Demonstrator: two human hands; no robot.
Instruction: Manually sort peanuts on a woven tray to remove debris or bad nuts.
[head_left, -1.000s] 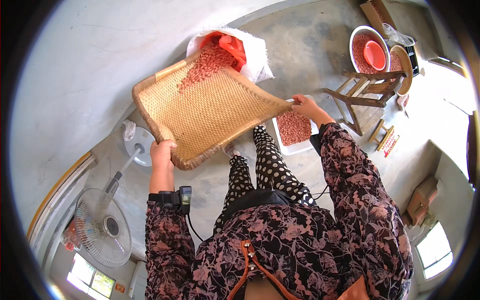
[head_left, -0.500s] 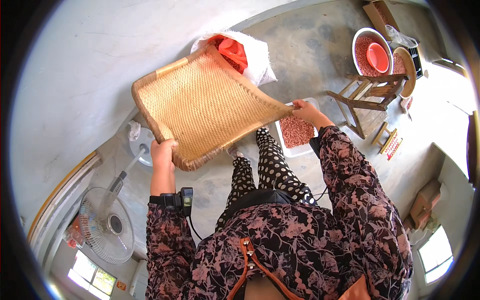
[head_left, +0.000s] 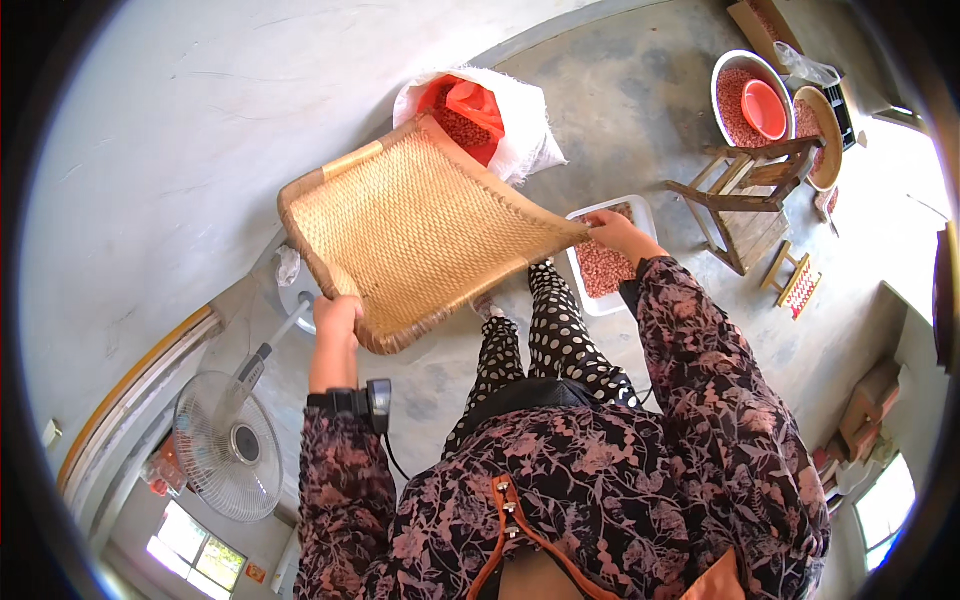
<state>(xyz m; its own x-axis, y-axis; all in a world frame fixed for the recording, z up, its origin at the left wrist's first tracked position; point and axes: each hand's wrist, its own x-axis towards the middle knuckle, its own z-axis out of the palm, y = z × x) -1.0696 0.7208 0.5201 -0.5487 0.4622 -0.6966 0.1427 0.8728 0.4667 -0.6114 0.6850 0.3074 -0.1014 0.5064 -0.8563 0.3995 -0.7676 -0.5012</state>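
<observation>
Between my two hands hangs a wide woven winnowing basket (head_left: 420, 235), tan, with a thick bound rim; no nuts show on its weave. My left hand (head_left: 338, 318) is closed round its near left corner. At the right corner, the fingers of my right hand (head_left: 618, 236) grip the rim. Just past the far edge stands a white woven sack (head_left: 530, 125) with a red lining, open at the top, holding reddish peanuts (head_left: 462, 128). Below my right hand, a white plastic tub (head_left: 648, 215) on the floor holds more peanuts (head_left: 602, 268).
A pedestal fan (head_left: 235, 440) stands at the left by the wall. To the right are a wooden chair (head_left: 740, 205) and a small bead rack (head_left: 797, 285). Behind the chair sit a large basin (head_left: 722, 125) of peanuts with a red bowl (head_left: 764, 110) and a round basket (head_left: 832, 150).
The view has shifted a little, so everything sits slightly further right. More of the sack's peanuts shows beyond the basket's far edge. Both hands keep their hold.
</observation>
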